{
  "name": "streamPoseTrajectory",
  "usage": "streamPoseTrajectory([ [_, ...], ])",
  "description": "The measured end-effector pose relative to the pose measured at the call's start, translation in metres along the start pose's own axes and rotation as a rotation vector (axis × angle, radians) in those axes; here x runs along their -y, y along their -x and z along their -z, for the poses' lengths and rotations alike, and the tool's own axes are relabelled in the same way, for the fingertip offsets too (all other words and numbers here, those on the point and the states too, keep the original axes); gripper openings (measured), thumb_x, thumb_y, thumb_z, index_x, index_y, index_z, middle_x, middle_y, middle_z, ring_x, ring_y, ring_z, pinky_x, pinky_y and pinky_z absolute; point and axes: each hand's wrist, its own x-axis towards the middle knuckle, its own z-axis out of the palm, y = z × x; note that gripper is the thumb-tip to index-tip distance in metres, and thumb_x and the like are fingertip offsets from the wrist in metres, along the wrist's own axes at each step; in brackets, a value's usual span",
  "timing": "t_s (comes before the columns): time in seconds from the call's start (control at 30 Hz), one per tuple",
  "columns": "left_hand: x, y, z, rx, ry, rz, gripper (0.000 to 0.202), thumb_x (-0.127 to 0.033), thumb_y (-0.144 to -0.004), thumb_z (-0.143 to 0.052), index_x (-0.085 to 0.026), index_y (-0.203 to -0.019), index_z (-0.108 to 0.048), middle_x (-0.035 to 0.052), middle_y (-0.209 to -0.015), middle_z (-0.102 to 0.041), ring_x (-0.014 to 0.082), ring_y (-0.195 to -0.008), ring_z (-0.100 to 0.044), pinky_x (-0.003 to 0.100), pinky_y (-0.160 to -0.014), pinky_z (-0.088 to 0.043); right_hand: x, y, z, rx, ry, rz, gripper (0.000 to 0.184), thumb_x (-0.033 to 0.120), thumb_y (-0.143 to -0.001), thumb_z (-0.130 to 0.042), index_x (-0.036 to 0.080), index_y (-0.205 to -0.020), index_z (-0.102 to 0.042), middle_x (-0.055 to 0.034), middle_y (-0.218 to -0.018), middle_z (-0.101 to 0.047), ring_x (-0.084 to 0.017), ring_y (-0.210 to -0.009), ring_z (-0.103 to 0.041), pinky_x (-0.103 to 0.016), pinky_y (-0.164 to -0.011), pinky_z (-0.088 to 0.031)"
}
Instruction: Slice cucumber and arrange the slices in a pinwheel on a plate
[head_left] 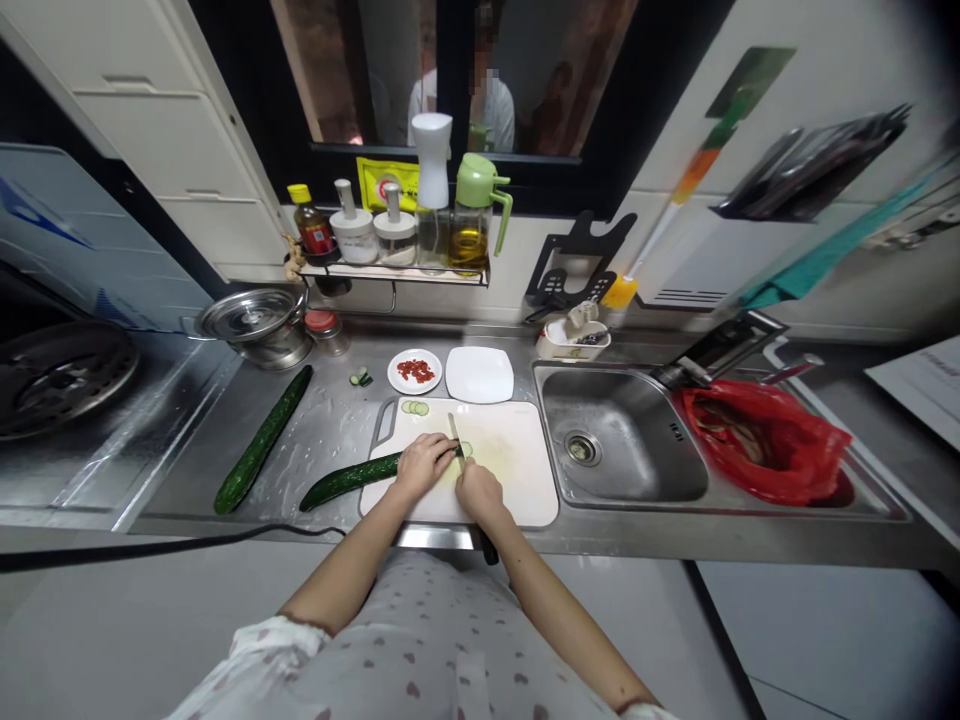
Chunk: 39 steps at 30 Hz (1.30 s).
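My left hand is closed over the cut end of a long green cucumber, pressing it to the white cutting board. The cucumber's other end reaches past the board's left side onto the counter. In my right hand is a knife, its blade upright to the cucumber's end, close to my left fingertips. The black handle end shows below my fist. A thin pale slice lies against the blade's right side. A few cucumber slices rest at the board's upper left.
A second cucumber lies at left. Behind the board are a plate of red pieces, a white plate and cucumber ends. The sink holds a red bag on its right. A condiment shelf hangs behind.
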Motion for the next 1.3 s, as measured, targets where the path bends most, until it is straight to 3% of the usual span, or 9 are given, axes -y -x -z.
streamPoseTrajectory([
  [0.57,0.000,0.000,0.000,-0.002,-0.006,0.008,0.025,-0.035,-0.091,-0.050,-0.028,-0.107,-0.068,0.0014,-0.105,-0.066,0.0167,-0.098,-0.056,0.029,-0.086,-0.046,0.006,-0.014,0.001,-0.061,-0.036,0.018,0.035,0.018,-0.091,-0.036,0.013,-0.121,-0.050,-0.0166,-0.109,-0.066,-0.024,-0.103,-0.063,-0.032,-0.081,-0.045],
  [1.3,0.001,0.001,0.000,0.003,-0.010,0.016,0.024,-0.034,-0.091,-0.051,-0.028,-0.108,-0.068,0.0021,-0.104,-0.065,0.0164,-0.099,-0.056,0.029,-0.087,-0.046,-0.007,0.017,-0.008,0.007,0.026,-0.013,0.029,0.017,-0.090,-0.036,0.013,-0.113,-0.053,-0.0171,-0.105,-0.066,-0.025,-0.102,-0.063,-0.033,-0.079,-0.045],
])
